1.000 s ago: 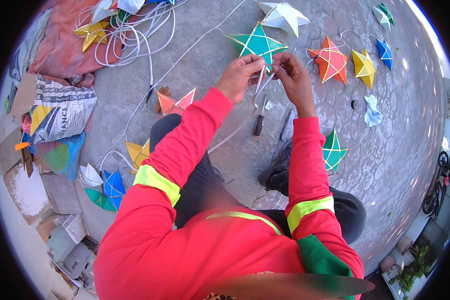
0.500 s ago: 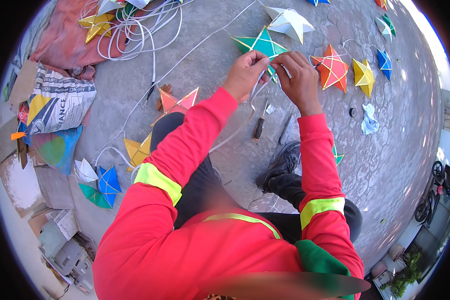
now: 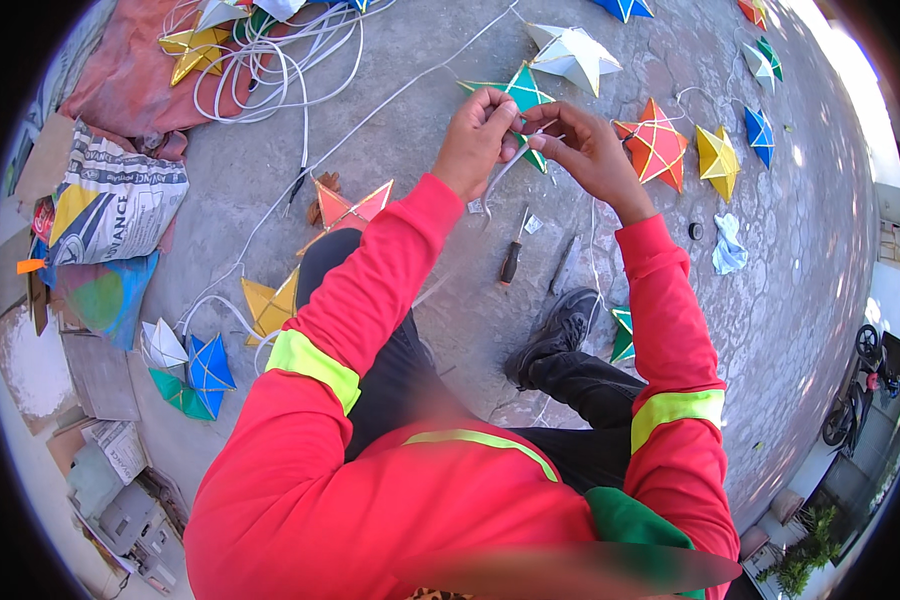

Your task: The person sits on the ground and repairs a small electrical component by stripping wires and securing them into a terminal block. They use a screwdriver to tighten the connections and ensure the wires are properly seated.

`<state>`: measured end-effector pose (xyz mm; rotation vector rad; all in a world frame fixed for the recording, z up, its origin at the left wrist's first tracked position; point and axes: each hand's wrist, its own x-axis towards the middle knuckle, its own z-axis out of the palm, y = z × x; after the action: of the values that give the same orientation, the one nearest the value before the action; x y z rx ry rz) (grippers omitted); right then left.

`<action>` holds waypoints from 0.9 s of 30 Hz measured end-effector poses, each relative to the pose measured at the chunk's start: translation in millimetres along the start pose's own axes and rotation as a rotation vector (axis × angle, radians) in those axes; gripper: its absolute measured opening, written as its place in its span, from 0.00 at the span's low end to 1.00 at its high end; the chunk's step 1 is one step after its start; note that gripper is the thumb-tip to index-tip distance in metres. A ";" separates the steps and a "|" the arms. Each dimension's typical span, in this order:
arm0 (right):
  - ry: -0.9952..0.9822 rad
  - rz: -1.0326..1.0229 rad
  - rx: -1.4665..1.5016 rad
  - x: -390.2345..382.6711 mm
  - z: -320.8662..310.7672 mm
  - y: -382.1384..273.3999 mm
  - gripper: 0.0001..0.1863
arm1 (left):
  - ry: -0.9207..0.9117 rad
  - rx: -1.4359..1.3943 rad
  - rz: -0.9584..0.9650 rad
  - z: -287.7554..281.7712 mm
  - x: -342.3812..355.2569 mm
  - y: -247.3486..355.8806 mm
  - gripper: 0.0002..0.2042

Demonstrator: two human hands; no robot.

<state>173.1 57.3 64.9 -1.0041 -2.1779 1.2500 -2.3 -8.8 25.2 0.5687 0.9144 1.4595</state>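
Note:
My left hand is closed, thumb and fingers pinching a white electrical cord that trails down toward my lap. Close by on its right, my right hand pinches at the same cord, its fingertips bent around it. The exact spot where the fingertips meet the cord is too small to make out. Partly hidden behind both hands is a green star lantern with gold edging. On the ground below them lie a screwdriver with a dark handle and a small clear-white scrap.
Star lanterns lie around: white, red, yellow, blue and pink. A coil of white cord rests on a red cloth. A printed sack stands at left. A black tape roll sits near a pale plastic bag.
My right hand has turned and drawn slightly left and down, its forearm swinging outward. The left hand has shifted a little left, and the hanging cord has moved with it.

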 end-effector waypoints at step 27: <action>0.302 0.168 0.702 -5.4 25.5 35.1 0.06 | 0.015 0.337 0.001 -8.5 5.6 14.2 0.02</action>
<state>172.7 50.7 21.7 -0.9891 -1.2909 1.6431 -18.1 -4.0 30.9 0.8064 1.1825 1.3192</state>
